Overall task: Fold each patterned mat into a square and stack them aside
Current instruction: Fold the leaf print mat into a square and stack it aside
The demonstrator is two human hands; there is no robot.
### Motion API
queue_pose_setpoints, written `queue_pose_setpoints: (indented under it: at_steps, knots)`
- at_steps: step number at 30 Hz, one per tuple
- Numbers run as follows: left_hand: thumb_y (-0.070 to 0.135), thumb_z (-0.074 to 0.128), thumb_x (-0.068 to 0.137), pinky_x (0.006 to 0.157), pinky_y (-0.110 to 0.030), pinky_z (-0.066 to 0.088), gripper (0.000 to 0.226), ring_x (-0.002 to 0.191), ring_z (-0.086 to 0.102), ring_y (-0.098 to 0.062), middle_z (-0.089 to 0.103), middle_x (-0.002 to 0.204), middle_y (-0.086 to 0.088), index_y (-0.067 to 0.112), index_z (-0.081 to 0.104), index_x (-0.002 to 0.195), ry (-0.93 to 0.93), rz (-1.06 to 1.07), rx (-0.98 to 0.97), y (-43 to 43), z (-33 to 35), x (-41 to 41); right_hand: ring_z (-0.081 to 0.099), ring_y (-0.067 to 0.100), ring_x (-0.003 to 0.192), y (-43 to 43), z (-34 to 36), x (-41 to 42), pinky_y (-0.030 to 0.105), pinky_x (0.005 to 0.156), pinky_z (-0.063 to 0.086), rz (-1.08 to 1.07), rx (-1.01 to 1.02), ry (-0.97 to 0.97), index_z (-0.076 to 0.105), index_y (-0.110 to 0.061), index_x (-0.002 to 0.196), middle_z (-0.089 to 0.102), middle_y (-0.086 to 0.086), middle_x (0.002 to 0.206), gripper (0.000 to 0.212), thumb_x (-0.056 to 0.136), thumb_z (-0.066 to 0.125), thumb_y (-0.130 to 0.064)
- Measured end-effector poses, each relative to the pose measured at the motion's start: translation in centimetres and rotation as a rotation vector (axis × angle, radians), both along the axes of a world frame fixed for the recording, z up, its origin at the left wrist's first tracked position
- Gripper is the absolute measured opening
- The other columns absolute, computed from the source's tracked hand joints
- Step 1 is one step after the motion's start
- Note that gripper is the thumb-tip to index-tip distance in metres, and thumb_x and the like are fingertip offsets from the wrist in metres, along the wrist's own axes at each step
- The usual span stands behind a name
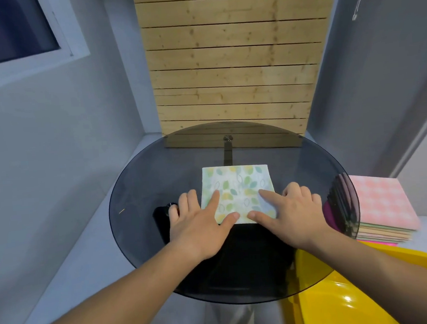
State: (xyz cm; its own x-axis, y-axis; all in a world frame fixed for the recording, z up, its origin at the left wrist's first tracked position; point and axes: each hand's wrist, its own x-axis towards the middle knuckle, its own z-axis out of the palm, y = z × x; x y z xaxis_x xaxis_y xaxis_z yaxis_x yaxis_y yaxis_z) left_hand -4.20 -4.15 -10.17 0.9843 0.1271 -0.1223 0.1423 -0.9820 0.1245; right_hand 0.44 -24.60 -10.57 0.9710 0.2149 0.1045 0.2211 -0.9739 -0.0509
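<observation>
Apparently 1 leaf-patterned mat [237, 185] already lies folded square in the middle of the glass table [142, 182]. It probably goes next onto the pink-topped pile [384, 199] to the right. The left hand [199, 221] and right hand [293, 211] grip nothing, and their outstretched forefingers and thumbs press the mat's near edge flat.

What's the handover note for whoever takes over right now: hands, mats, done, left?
Left hand: open, index and thumb pressing the near left of the leaf mat.
Right hand: open, index and thumb pressing its near right.
The mat lies as a folded square, mid glass table.
Stack of mats, pink on top: right of the table.
Done: this fold, apparently. Left: move it to the stack; further unfolded mats not visible.
</observation>
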Motion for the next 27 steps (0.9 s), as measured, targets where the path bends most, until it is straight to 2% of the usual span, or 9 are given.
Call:
queue_pose_setpoints:
  at_steps: [7,12,14,16,18,20,22,24,27]
  knots:
    - [0.072,0.023,0.097,0.118,-0.047,0.003,0.065,0.150,-0.004,-0.024,0.003,0.166,0.002,0.052,0.003,0.156,0.065,-0.032,-0.066,2.6,0.5,0.0,0.032,0.013,0.103,-3.1,0.8,1.1,0.033,0.088,0.026,0.101,0.110,0.135,0.036,-0.054,0.141,0.035,-0.008,0.105,0.077,0.071,0.027,-0.086]
    - [0.062,0.035,0.100,0.119,-0.044,0.005,0.061,0.151,-0.002,-0.023,0.008,0.165,0.004,0.051,0.011,0.156,0.095,-0.064,-0.122,3.4,1.7,0.0,0.032,0.013,0.106,-4.1,1.4,1.3,0.036,0.094,0.028,0.136,0.112,0.211,0.038,-0.056,0.139,0.035,-0.009,0.107,0.068,0.076,0.033,-0.082]
    - [0.063,0.045,0.096,0.116,-0.042,0.015,0.067,0.149,0.010,-0.023,0.023,0.161,0.005,0.049,0.017,0.156,0.047,-0.043,-0.206,3.7,2.4,0.2,0.035,0.015,0.112,-4.1,1.9,1.4,0.040,0.100,0.032,0.110,0.197,0.282,0.043,-0.054,0.136,0.039,-0.008,0.113,0.064,0.078,0.038,-0.082]
    - [0.060,0.056,0.093,0.109,-0.039,0.033,0.074,0.142,0.031,-0.024,0.040,0.150,0.002,0.039,0.024,0.156,-0.034,0.046,-0.431,3.3,3.4,0.7,0.045,0.018,0.116,-3.5,2.7,1.6,0.043,0.100,0.042,0.036,0.478,0.347,0.050,-0.046,0.133,0.047,-0.004,0.122,0.063,0.079,0.046,-0.079]
    - [0.049,0.066,0.092,0.087,-0.028,0.047,0.077,0.118,0.055,-0.015,0.054,0.131,0.003,0.025,0.028,0.155,-0.086,0.168,-0.679,2.6,4.2,1.6,0.058,0.017,0.103,-2.7,3.6,2.2,0.037,0.088,0.052,-0.072,0.667,0.313,0.051,-0.030,0.134,0.058,0.000,0.119,0.059,0.085,0.058,-0.063]
    - [0.035,0.073,0.091,0.069,-0.023,0.049,0.072,0.094,0.062,-0.009,0.058,0.113,0.006,0.018,0.035,0.150,-0.063,0.282,-0.846,2.0,4.7,2.6,0.062,0.015,0.086,-1.7,4.4,2.7,0.039,0.080,0.058,-0.186,0.774,0.334,0.049,-0.020,0.131,0.059,-0.003,0.102,0.053,0.089,0.065,-0.046]
    - [0.025,0.076,0.089,0.065,-0.028,0.054,0.057,0.092,0.067,-0.015,0.062,0.117,-0.002,0.015,0.045,0.135,-0.044,0.364,-0.948,1.8,4.7,3.6,0.063,0.015,0.081,-1.0,4.9,3.0,0.042,0.074,0.061,-0.252,0.873,0.451,0.049,-0.016,0.127,0.056,-0.003,0.096,0.047,0.089,0.069,-0.035]
    - [0.017,0.078,0.086,0.067,-0.034,0.059,0.043,0.091,0.071,-0.021,0.065,0.116,-0.007,0.017,0.049,0.118,-0.048,0.396,-0.974,1.9,4.4,4.1,0.068,0.021,0.083,-0.7,4.8,3.2,0.044,0.072,0.062,-0.269,0.889,0.507,0.047,-0.017,0.127,0.062,0.003,0.102,0.046,0.089,0.070,-0.029]
    - [0.012,0.081,0.083,0.079,-0.043,0.062,0.040,0.093,0.071,-0.026,0.066,0.111,-0.010,0.017,0.049,0.108,-0.066,0.414,-1.026,1.7,4.1,4.3,0.069,0.025,0.089,-0.7,4.2,3.3,0.045,0.076,0.061,-0.259,0.858,0.481,0.036,-0.022,0.141,0.062,0.006,0.115,0.066,0.086,0.071,-0.028]
